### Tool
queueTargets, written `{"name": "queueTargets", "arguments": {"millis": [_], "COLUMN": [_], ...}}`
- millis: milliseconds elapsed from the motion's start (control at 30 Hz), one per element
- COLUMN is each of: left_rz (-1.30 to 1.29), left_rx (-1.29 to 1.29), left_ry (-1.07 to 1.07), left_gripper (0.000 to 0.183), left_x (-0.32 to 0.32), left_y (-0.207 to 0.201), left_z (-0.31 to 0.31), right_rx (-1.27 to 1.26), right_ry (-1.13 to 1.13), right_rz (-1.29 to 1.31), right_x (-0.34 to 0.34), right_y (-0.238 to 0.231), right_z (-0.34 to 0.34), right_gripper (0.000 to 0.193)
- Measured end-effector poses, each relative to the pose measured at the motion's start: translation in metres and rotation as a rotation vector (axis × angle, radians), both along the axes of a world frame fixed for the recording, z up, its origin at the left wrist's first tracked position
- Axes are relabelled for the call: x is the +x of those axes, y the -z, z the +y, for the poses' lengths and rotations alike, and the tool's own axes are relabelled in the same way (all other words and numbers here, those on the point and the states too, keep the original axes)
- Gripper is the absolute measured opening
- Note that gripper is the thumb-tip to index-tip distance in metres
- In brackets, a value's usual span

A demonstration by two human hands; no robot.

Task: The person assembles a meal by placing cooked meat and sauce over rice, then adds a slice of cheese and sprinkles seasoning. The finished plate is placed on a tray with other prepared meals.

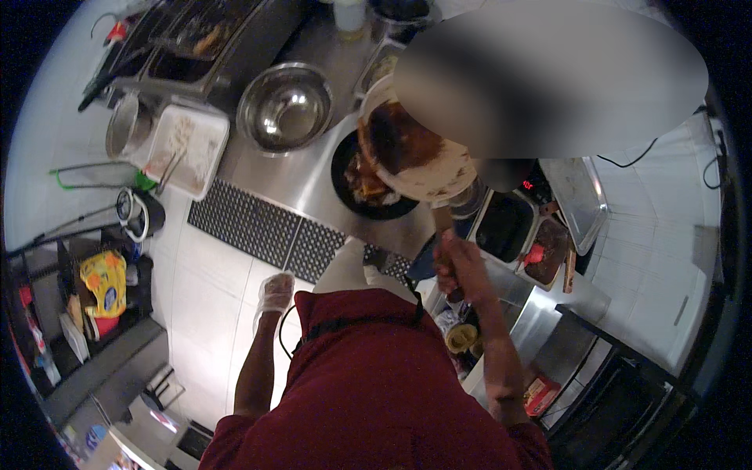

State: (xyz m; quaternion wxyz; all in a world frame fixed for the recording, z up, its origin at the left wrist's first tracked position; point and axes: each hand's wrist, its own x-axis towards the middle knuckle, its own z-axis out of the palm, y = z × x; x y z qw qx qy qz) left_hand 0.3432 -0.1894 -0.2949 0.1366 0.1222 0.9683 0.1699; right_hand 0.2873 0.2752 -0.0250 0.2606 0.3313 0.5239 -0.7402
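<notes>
My right hand grips the handle of a light-coloured pan smeared with brown sauce. The pan is tilted steeply over a black round pan that holds browned food on the steel counter. My left hand, in a clear glove, hangs at my side above the tiled floor, touching nothing, its fingers loosely apart. My red shirt fills the lower middle of the view. A blurred patch hides the area above and to the right of the tilted pan.
A steel mixing bowl, a white tray and a steel pot sit on the counter's left. A black perforated mat lies on the floor. Black containers and a steel tray stand at right.
</notes>
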Motion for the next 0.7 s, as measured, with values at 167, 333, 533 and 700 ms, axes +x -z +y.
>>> {"name": "queueTargets", "arguments": {"millis": [167,333,533,700], "left_rz": [-0.109,0.173,-0.030,0.063], "left_rx": [-0.013,0.175,-0.289,-0.078], "left_ry": [0.010,0.113,0.478,0.473], "left_gripper": [0.044,0.021,0.019,0.021], "left_x": [-0.047,-0.078,-0.131,-0.156], "left_y": [-0.006,0.001,-0.009,-0.005], "left_z": [-0.007,-0.047,-0.052,-0.049], "right_rx": [-0.007,-0.026,-0.037,-0.054], "right_ry": [0.027,0.108,0.193,0.249], "right_rz": [0.102,0.138,0.201,0.197], "right_x": [-0.008,-0.021,-0.022,-0.013], "right_y": [0.011,0.004,-0.004,-0.013], "right_z": [-0.015,-0.011,0.003,0.002], "right_gripper": [0.051,0.052,0.050,0.049]}}
